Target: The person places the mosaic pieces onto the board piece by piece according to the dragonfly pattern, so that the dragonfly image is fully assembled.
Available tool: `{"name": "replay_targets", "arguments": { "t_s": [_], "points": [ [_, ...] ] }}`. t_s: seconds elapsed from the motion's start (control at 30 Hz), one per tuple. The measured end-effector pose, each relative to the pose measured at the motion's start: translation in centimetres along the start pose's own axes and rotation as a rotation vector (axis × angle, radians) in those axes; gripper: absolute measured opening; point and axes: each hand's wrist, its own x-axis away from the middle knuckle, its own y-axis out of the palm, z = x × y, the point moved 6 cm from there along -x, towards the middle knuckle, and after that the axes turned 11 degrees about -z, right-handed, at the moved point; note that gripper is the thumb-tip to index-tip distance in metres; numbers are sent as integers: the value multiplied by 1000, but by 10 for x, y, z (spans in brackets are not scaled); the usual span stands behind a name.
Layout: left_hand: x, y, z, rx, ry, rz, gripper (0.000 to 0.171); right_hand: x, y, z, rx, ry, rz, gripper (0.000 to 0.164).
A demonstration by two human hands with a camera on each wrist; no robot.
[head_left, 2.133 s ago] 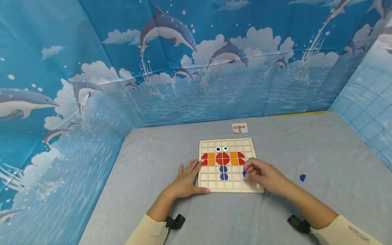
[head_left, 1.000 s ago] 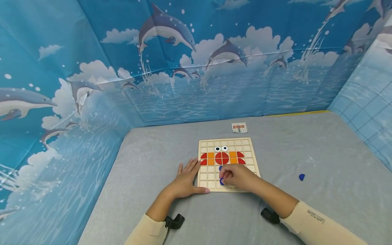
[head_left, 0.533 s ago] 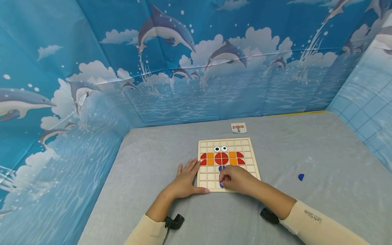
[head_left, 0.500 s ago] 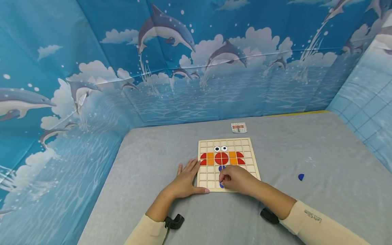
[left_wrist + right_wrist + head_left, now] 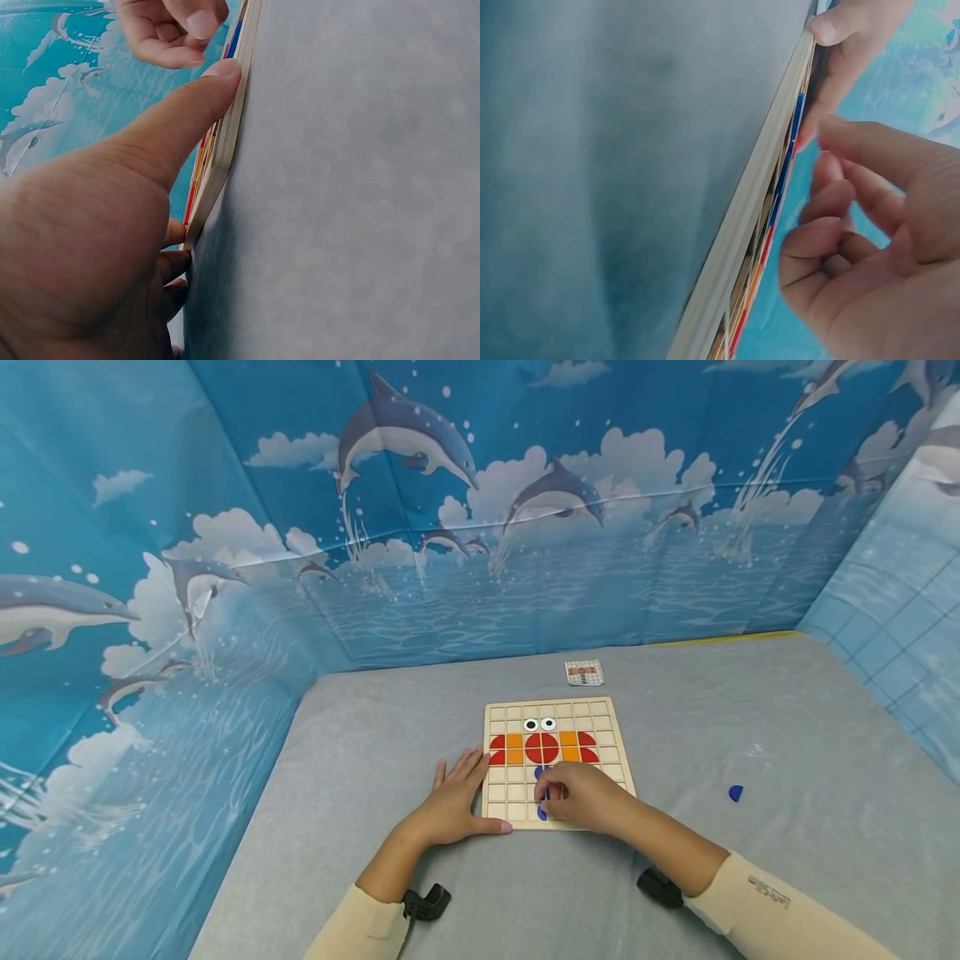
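Note:
My left hand (image 5: 447,806) rests against the left side of the wooden grid board (image 5: 504,811), its thumb on the near edge and its fingers spread. Over the lower middle of the board is my right hand (image 5: 585,795), fingers bent, with a gap showing between thumb and index finger. A blue semicircle tile (image 5: 542,812) lies in the grid under its fingertips, partly hidden. In the right wrist view that hand (image 5: 870,232) has nothing between its fingers, and blue tiles (image 5: 783,180) lie in the board beside it. Red circle pieces (image 5: 542,747), orange squares (image 5: 568,746) and round eyes (image 5: 532,725) fill other cells.
A loose blue semicircle tile (image 5: 736,793) lies on the grey cloth to the right. Beyond the board is a small pattern card (image 5: 584,672). A dolphin-printed curtain (image 5: 480,585) stands behind the table and along its sides.
My right hand has moved left from the board's right side to its lower middle, carrying a blue tile. The tile now lies in the bottom rows, and the fingers have parted slightly. My left hand stayed put.

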Motion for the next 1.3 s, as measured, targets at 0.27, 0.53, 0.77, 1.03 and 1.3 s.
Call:
{"name": "replay_targets", "arguments": {
  "t_s": [0.27,0.53,0.77,1.03,1.3],
  "points": [
    [0,0,1,0,-12,-1,117,11,-19,9,-86,34,39,13],
    [0,-1,2,4,-10,-5,117,30,-46,21,-164,102,92,14],
    [1,-1,2,12,-7,-3,117,52,-69,35,-175,166,132,18],
    [-1,0,1,6,-12,-3,117,81,-90,62,-194,241,161,28],
    [0,0,1,6,-8,3,117,112,-105,93,-150,284,173,37]
  ]
}}
